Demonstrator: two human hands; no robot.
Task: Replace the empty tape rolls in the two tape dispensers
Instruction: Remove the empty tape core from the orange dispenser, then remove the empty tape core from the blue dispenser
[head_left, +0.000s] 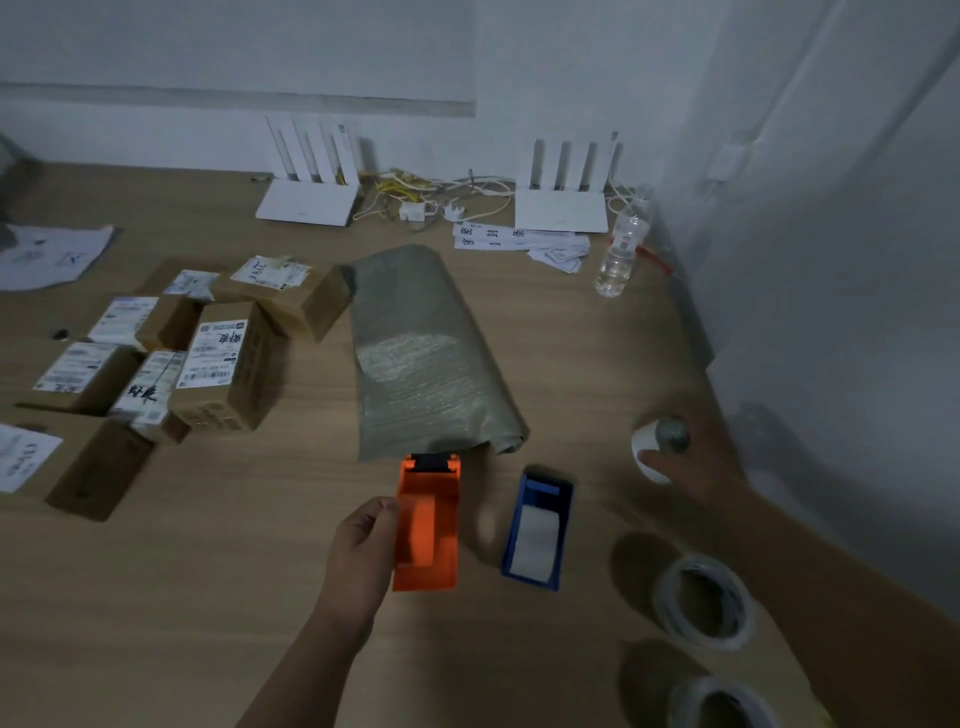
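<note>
An orange tape dispenser (427, 525) stands on the wooden table near the front, its slot showing no roll, and my left hand (360, 551) grips its left side. To its right stands a blue tape dispenser (540, 530) with a pale empty core inside. Further right, my right hand (701, 462) is closed around a white empty tape core (649, 449) near the table's right edge. Two clear new tape rolls lie at the front right: one (704, 600) in full view, the other (722, 704) cut off by the frame's bottom.
A grey-green bubble mailer (426, 353) lies just behind the dispensers. Several labelled cardboard boxes (223, 364) fill the left. At the back stand two white routers (311, 200) with cables, paper slips and a water bottle (621, 249). A wall runs along the right.
</note>
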